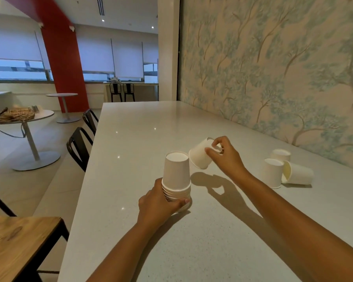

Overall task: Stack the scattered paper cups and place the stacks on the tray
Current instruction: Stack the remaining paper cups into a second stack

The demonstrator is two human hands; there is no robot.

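Observation:
A stack of several white paper cups [176, 176] stands upside down on the white counter [130, 139]. My left hand [158, 204] grips the stack around its lower rims. Just right of the stack's top, my right hand [224, 155] holds a single white paper cup [200, 154] by its base, tilted, its open mouth facing down and left, lifted off the counter. Three more loose cups sit to the right: one upside down [273, 173], one lying on its side [299, 175], and one behind them [280, 155]. No tray is in view.
A patterned wall [273, 68] runs along the counter's right side, close behind the loose cups. Black chairs [80, 147] stand along the counter's left edge. A wooden table [18, 245] is at the lower left, and round tables stand further left.

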